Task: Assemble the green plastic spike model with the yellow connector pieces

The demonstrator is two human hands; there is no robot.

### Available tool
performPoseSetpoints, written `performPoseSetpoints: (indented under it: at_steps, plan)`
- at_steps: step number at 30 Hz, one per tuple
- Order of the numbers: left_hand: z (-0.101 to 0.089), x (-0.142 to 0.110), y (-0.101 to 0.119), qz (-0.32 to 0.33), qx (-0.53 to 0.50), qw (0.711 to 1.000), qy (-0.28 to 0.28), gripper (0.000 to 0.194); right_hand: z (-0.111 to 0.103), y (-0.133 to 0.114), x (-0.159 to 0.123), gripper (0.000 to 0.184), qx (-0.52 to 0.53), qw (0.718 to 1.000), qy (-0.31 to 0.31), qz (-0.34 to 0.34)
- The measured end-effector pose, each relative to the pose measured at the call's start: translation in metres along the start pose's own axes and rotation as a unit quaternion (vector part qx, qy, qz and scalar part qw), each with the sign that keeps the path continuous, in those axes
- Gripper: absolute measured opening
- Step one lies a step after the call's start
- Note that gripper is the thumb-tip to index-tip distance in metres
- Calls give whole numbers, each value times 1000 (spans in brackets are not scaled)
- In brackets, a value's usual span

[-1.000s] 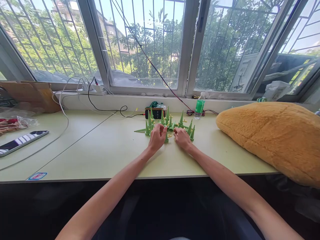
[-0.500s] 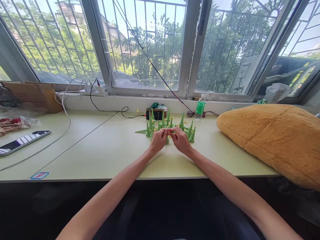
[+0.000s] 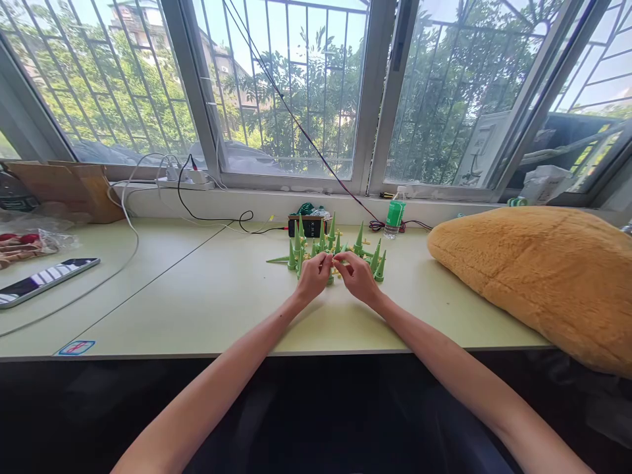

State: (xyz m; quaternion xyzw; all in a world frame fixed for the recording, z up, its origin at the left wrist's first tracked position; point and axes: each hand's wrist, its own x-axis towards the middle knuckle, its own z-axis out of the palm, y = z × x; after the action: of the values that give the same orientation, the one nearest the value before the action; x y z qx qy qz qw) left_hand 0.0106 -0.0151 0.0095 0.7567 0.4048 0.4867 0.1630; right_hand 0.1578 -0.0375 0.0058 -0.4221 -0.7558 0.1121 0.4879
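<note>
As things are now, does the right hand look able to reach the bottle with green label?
Probably yes. The bottle stands beyond the green spikes, but the right hand could likely go around their right side, through the gap before the orange plush cushion.

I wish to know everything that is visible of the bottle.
The bottle looks like clear plastic, with a whitish cap and a green label around its middle. It stands upright on the table, beyond the green spikes and close to dark cables. Only the table clearly touches it; cable contact and fill level are unclear.
</note>
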Motion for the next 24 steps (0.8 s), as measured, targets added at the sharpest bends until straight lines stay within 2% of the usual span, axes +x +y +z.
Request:
performPoseSetpoints:
  at_steps: [6,11,15,19,24]
  plan:
    - [1,1,-2,-8,-12,1000,12,41,-1,2,1,29,8,1000,21,13]
    - [-1,0,-3,-15,-6,998,58,40,-3,4,2,29,0,998,58,37]
    - [-1,-1,-1,-19,8,997,79,34,-3,6,3,27,17,996,86,23]
    - [-1,-1,-1,-29,47,997,58,35,-2,9,4,27,27,995,96,9]
    - [-1,-1,-1,-59,114,992,-12,43,-1,12,5,27,26,994,105,0]
